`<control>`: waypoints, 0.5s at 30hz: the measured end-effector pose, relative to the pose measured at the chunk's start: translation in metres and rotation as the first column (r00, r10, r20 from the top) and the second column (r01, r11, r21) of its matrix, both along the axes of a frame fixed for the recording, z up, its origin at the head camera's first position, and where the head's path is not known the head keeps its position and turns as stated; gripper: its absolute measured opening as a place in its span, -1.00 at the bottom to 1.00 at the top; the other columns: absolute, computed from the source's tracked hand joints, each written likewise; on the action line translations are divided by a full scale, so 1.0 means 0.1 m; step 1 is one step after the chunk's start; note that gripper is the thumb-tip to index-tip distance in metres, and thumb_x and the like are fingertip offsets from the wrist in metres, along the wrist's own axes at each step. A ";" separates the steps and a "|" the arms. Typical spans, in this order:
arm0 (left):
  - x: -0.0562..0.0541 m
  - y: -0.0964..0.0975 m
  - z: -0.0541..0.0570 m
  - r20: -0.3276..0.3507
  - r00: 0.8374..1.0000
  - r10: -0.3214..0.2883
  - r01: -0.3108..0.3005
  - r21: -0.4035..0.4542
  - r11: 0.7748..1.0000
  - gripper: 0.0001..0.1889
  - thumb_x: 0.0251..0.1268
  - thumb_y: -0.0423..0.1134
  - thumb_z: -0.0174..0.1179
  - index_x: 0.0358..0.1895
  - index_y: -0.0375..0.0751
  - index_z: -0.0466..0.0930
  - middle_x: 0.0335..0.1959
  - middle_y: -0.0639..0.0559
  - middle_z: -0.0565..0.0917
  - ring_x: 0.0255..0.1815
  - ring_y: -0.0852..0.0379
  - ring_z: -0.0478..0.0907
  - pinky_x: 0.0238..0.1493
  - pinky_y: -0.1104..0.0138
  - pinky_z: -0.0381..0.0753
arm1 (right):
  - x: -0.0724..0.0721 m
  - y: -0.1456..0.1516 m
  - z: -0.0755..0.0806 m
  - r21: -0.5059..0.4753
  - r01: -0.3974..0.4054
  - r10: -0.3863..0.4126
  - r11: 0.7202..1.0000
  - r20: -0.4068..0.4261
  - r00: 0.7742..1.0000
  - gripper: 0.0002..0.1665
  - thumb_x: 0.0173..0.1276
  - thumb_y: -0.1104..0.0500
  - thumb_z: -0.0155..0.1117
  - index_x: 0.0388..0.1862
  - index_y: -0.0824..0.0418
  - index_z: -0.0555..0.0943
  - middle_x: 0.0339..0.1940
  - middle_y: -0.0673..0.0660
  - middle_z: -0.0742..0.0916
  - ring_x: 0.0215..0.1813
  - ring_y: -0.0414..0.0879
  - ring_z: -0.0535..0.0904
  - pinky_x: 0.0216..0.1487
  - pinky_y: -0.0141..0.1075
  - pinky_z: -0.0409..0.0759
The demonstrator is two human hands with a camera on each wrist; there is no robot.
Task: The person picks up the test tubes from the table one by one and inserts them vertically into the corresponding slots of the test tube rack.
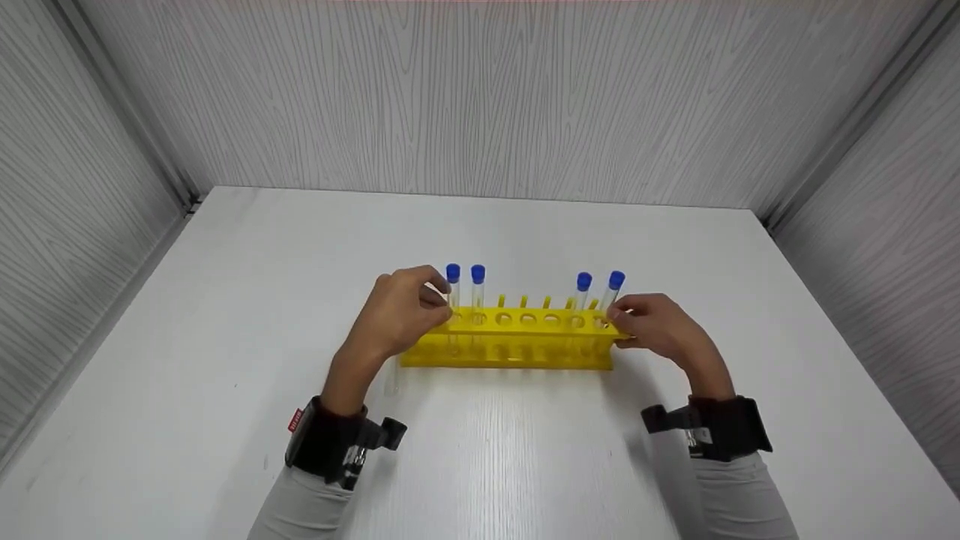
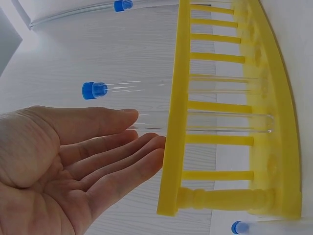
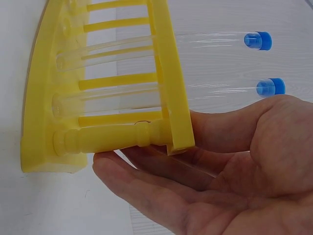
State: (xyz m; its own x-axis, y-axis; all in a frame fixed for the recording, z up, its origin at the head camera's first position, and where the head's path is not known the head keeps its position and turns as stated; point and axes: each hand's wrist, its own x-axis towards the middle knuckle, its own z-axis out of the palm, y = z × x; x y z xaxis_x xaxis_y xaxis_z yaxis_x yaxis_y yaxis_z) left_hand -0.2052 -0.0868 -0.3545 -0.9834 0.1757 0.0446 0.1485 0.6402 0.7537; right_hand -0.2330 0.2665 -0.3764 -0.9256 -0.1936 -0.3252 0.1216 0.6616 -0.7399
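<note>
A yellow test tube rack [image 1: 510, 328] stands on the table between both hands. My left hand [image 1: 401, 311] pinches a clear test tube [image 2: 220, 122] between thumb and fingers; the tube stands in a hole near the rack's left end, its blue cap [image 1: 453, 271] above my fingertips. Beside it is another capped test tube [image 1: 478, 289]. With thumb on the top plate and fingers underneath, by the end post, my right hand [image 1: 664, 326] grips the rack's right end. Two more blue-capped test tubes, one upright [image 1: 582, 289] and one leaning right [image 1: 613, 289], stand at that end.
Another blue-capped test tube [image 2: 269, 228] lies on the white table [image 1: 480, 465] by the rack's left end, partly behind my left wrist in the head view. Grey wood-grain panels [image 1: 480, 97] enclose the table at the back and sides.
</note>
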 end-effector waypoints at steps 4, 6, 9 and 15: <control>0.00 -0.02 0.01 -0.006 1.000 -0.011 0.011 0.006 1.000 -0.70 0.31 -0.32 0.28 0.08 -0.30 0.64 -0.05 -0.17 0.77 -0.02 -0.05 0.76 0.04 0.12 0.74 | 0.00 0.00 0.00 -0.003 0.001 -0.001 1.000 -0.004 1.000 -0.50 0.65 0.08 -0.01 0.35 0.39 0.46 0.36 0.41 0.51 0.37 0.25 0.51 0.27 -0.07 0.61; 0.00 -0.04 0.02 -0.009 1.000 -0.015 0.015 0.006 1.000 -0.70 0.32 -0.32 0.28 0.08 -0.31 0.64 -0.05 -0.18 0.77 -0.01 -0.06 0.76 0.04 0.11 0.73 | 0.00 0.00 0.00 -0.008 0.004 -0.004 1.000 -0.004 1.000 -0.51 0.65 0.09 0.00 0.34 0.39 0.47 0.35 0.41 0.51 0.37 0.25 0.51 0.27 -0.07 0.61; 0.00 -0.07 0.02 -0.007 1.000 -0.013 0.013 0.003 1.000 -0.69 0.34 -0.31 0.27 0.10 -0.31 0.64 -0.04 -0.18 0.77 0.01 -0.07 0.75 0.05 0.09 0.73 | 0.00 -0.01 0.00 0.001 0.008 -0.008 1.000 -0.003 1.000 -0.52 0.64 0.08 0.00 0.33 0.38 0.48 0.34 0.40 0.52 0.35 0.23 0.52 0.27 -0.07 0.62; 0.00 -0.15 0.04 -0.017 0.999 0.029 -0.028 0.010 1.000 -0.72 0.39 -0.26 0.25 0.10 -0.25 0.64 -0.01 -0.17 0.77 0.03 -0.09 0.73 0.07 0.06 0.72 | 0.00 -0.01 0.00 0.021 0.008 -0.008 1.000 -0.007 1.000 -0.52 0.64 0.06 0.01 0.32 0.36 0.49 0.33 0.40 0.53 0.32 0.22 0.55 0.26 -0.07 0.62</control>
State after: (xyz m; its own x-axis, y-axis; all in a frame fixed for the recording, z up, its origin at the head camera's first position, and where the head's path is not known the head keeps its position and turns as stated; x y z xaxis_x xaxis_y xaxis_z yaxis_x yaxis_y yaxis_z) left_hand -0.2056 -0.1022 -0.3502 -0.9871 0.1471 0.0632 0.1435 0.6369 0.7575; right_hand -0.2330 0.2653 -0.3761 -0.9294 -0.1793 -0.3225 0.1220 0.6757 -0.7271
